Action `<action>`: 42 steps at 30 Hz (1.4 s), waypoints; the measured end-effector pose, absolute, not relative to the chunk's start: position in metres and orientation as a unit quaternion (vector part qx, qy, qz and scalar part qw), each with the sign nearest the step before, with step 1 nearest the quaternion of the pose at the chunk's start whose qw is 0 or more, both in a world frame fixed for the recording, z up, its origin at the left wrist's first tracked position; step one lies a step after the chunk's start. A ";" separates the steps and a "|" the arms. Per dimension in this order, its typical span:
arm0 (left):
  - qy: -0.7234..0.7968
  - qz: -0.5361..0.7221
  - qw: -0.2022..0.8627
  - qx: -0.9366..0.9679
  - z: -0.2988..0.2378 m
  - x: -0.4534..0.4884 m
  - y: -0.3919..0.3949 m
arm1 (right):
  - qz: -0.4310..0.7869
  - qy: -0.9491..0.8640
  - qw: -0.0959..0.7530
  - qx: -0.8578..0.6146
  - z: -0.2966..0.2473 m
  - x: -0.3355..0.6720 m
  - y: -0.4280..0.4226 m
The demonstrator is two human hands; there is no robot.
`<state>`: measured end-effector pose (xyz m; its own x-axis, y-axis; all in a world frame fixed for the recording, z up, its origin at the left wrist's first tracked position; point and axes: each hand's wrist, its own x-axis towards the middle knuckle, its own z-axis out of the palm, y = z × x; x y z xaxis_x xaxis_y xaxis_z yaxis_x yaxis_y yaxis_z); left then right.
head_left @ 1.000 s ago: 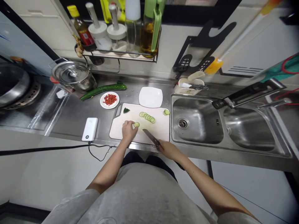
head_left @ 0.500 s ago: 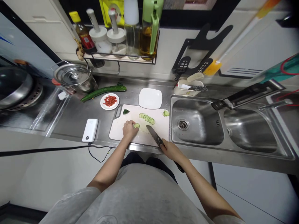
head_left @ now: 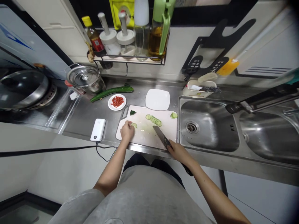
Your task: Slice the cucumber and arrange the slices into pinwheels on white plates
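Two hands are working at one white cutting board. The right hand is closing tight around the handle of one knife. The hand is sitting by the near right corner of the board, and the blade is slanting in over the board. The left hand is resting at the board's left part with its fingers curling. One pale green cucumber piece is peeking out right beside those fingers; I cannot tell if they are gripping it or only touching it.

On the board, one row of cucumber slices is lying past the knife tip, each one overlapping the next, too close for me to count. One small bunch of slices is sitting in the board's far right corner. One dark green chunk is lying near the board's far left corner.

Behind the board, one white square plate is sitting close by. Past the board's far left corner, one round plate is holding many red bits, and one whole cucumber is lying just behind that plate. Left of the board, one white box is lying flat.
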<state>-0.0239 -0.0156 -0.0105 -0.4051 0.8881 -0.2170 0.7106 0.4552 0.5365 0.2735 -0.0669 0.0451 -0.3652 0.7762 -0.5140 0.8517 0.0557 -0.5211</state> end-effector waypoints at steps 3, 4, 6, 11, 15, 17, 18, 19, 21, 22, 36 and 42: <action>0.828 0.190 0.224 0.477 -0.014 -0.037 -0.015 | -0.402 0.724 0.046 0.558 0.045 0.271 -0.065; 0.829 0.189 0.217 0.480 -0.015 -0.039 -0.015 | -0.402 0.724 0.049 0.558 0.045 0.271 -0.064; 0.830 0.179 0.192 0.492 -0.016 -0.040 -0.016 | -0.398 0.725 0.056 0.560 0.044 0.270 -0.062; 0.827 0.150 0.156 0.518 -0.018 -0.035 -0.020 | -0.392 0.722 0.060 0.567 0.043 0.270 -0.061; 0.833 0.177 0.148 0.503 -0.016 -0.032 -0.022 | -0.385 0.718 0.045 0.578 0.041 0.273 -0.063; 0.824 0.199 0.142 0.512 -0.013 -0.025 -0.021 | -0.370 0.713 0.042 0.594 0.039 0.274 -0.064; 0.813 0.207 0.145 0.525 -0.011 -0.020 -0.021 | -0.360 0.709 0.041 0.605 0.038 0.275 -0.064; 0.800 0.213 0.153 0.540 -0.009 -0.013 -0.020 | -0.351 0.705 0.038 0.616 0.038 0.277 -0.064; 0.766 0.218 0.177 0.578 -0.006 0.005 -0.017 | -0.333 0.693 0.029 0.639 0.036 0.279 -0.064; 0.749 0.217 0.191 0.597 -0.005 0.015 -0.015 | -0.323 0.685 0.025 0.652 0.036 0.281 -0.064; 0.579 0.124 0.197 0.781 -0.017 0.093 0.027 | -0.305 0.642 0.010 0.703 0.036 0.295 -0.064; 0.575 0.152 0.198 0.779 -0.021 0.092 0.030 | -0.311 0.634 0.019 0.707 0.035 0.298 -0.063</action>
